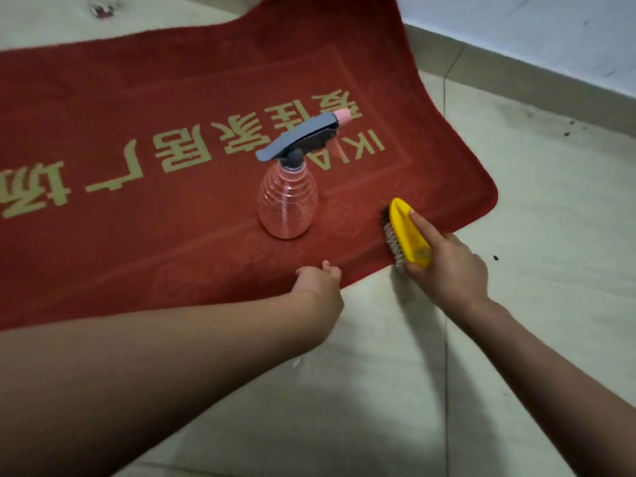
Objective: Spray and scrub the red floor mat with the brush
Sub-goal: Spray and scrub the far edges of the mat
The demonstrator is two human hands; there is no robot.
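1. The red floor mat (137, 108) lies flat on the floor, filling the upper left and centre of the frame. Its rounded corner reaches toward the right-hand middle, and gold lettering (186, 149) runs across it upside down.
2. The brush (409, 232), with a yellow back and pale bristles, sits tilted on the mat's near edge close to that corner. Its bristles face left against the pile.
3. The right hand (451, 266) grips the brush, fingers curled round the yellow back and one finger laid along the top.
4. The left hand (320, 287), at centre frame, holds the mat's near edge. Its thumb lies on top of the red pile and the other fingers are tucked out of sight beneath, so it seems to pinch the edge.
5. A spray bottle (289, 201), clear pink with a grey trigger head and pink nozzle, stands upright on the mat, just left of the brush and apart from both hands.
6. Pale floor (550, 235) surrounds the mat, with a few dark specks (495, 258) at right; a white wall (550, 36) fills the upper right.
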